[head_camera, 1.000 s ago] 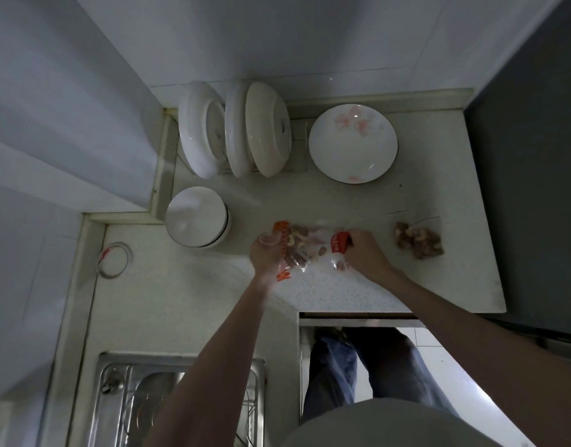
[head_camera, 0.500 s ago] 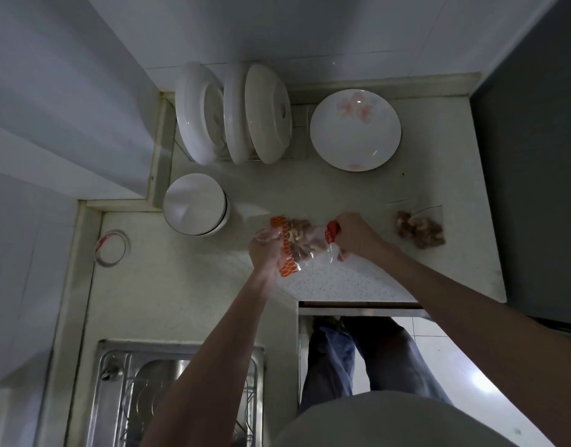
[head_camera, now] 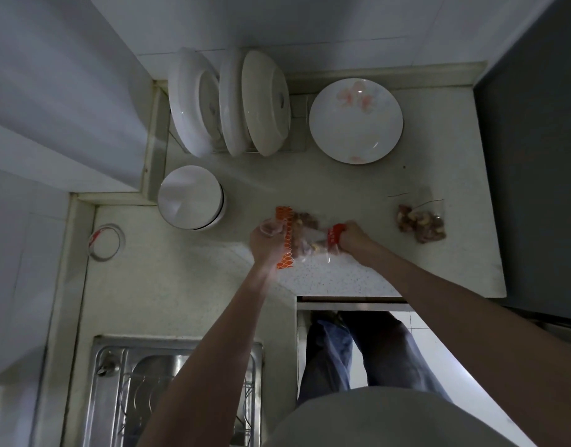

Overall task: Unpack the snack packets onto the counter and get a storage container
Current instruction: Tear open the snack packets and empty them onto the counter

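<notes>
Both hands (head_camera: pixel 268 240) (head_camera: pixel 353 235) grip snack packet (head_camera: pixel 305 233) above counter (head_camera: pixel 342 195) mid-span.

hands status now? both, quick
Left hand: closed on the orange-banded end of the snack packet.
Right hand: closed on the packet's red-labelled end.

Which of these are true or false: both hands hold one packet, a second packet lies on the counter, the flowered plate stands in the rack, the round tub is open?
1. Both the left hand and right hand hold the same snack packet. True.
2. A second packet lies on the counter to the right. True.
3. The flowered plate stands in the rack. False: it lies flat beside the rack.
4. The round tub is open. False: a lid covers it.
</notes>
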Demonstrator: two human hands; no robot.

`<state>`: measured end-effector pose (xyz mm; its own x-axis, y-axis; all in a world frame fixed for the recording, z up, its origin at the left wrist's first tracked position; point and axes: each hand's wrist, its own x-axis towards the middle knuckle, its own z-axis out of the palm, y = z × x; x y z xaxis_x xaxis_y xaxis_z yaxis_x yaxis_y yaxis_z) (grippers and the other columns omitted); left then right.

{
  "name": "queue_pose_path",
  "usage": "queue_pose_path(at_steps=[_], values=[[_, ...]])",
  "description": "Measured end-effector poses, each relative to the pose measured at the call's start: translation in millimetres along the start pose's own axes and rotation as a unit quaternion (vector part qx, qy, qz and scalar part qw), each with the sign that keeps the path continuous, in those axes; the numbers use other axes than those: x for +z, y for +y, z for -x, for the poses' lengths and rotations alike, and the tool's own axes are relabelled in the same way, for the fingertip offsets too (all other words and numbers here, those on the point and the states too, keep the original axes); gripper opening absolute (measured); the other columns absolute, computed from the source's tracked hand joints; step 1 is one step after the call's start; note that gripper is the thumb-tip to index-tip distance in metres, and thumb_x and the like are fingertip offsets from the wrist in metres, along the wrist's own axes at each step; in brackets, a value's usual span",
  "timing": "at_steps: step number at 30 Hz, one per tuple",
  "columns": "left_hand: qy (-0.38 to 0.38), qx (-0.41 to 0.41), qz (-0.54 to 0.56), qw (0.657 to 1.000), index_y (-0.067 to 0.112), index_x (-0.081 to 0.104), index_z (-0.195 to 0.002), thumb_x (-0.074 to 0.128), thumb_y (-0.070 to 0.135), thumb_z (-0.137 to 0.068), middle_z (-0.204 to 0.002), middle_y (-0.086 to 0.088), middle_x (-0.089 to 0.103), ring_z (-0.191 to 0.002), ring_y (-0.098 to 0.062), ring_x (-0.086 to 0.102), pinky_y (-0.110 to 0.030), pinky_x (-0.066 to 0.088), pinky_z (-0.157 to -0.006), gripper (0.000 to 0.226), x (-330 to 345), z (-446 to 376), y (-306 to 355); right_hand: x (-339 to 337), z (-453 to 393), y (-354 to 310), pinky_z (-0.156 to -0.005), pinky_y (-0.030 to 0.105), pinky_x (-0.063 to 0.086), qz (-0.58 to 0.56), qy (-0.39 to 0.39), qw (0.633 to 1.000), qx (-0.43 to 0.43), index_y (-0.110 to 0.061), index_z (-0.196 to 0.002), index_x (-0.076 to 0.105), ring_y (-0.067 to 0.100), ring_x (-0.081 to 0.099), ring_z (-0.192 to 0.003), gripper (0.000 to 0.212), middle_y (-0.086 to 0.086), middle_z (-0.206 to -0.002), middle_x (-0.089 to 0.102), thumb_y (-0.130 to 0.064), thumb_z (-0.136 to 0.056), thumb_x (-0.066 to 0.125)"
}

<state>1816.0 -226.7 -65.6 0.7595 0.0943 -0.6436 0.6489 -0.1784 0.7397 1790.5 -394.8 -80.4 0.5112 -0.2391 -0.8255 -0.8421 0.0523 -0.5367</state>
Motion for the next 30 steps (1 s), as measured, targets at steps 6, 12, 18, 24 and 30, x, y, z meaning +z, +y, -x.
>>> queue_pose_path(at_steps=[6,12,18,24,30], values=[[0.022,-0.025,0.005,0.999,0.018,0.063,-0.067,0.071,0.004,-0.082,-0.057,0.003,0.066,-0.051,-0.014,0.064,-0.023,0.049,-0.043,0.023,-1,-4,-12,-11,-4,12,-0.037,0.023,0.044,-0.086,0.027,0.994,0.068,0.003,-0.069,0.052,0.017,0.056,-0.035,0.037,0.014,-0.065,0.053,0.001,-0.097,0.028],[0.054,-0.035,-0.023,0.998,0.017,0.060,-0.070,0.068,0.004,-0.085,-0.064,-0.005,0.060,-0.042,-0.010,0.052,-0.020,0.039,-0.038,0.021,-8,-10,-15,-37,0,21,-0.042,0.021,0.050,-0.041,-0.033,0.998,-0.044,0.000,-0.081,0.064,0.017,0.063,-0.040,0.032,0.014,-0.064,0.064,0.018,-0.080,0.038],[0.083,0.009,-0.067,0.994,0.020,0.058,-0.065,0.069,0.008,-0.083,-0.069,-0.005,0.065,-0.067,-0.025,0.063,-0.041,0.052,-0.065,0.024,-8,-11,-16,-64,4,26,-0.061,0.026,0.060,-0.027,-0.009,0.996,-0.080,-0.011,-0.079,0.070,0.017,0.072,-0.064,0.027,0.008,-0.077,0.072,0.009,-0.084,0.053],[0.097,0.042,-0.115,0.988,0.009,0.061,-0.068,0.066,0.016,-0.082,-0.085,-0.026,0.068,-0.084,-0.042,0.067,-0.054,0.055,-0.078,0.016,-6,-12,-22,-98,27,31,-0.053,0.026,0.058,-0.120,0.002,0.992,-0.048,-0.001,-0.098,0.062,0.020,0.071,-0.057,0.015,0.017,-0.076,0.068,0.002,-0.095,0.048],[0.142,0.121,-0.212,0.959,0.000,0.060,-0.083,0.062,0.012,-0.083,-0.088,-0.021,0.065,-0.086,-0.038,0.062,-0.047,0.051,-0.079,0.011,-10,6,-12,-126,52,37,-0.057,0.031,0.061,-0.143,0.031,0.988,-0.042,0.003,-0.109,0.057,0.025,0.068,-0.058,0.017,0.016,-0.071,0.060,0.000,-0.097,0.045]])
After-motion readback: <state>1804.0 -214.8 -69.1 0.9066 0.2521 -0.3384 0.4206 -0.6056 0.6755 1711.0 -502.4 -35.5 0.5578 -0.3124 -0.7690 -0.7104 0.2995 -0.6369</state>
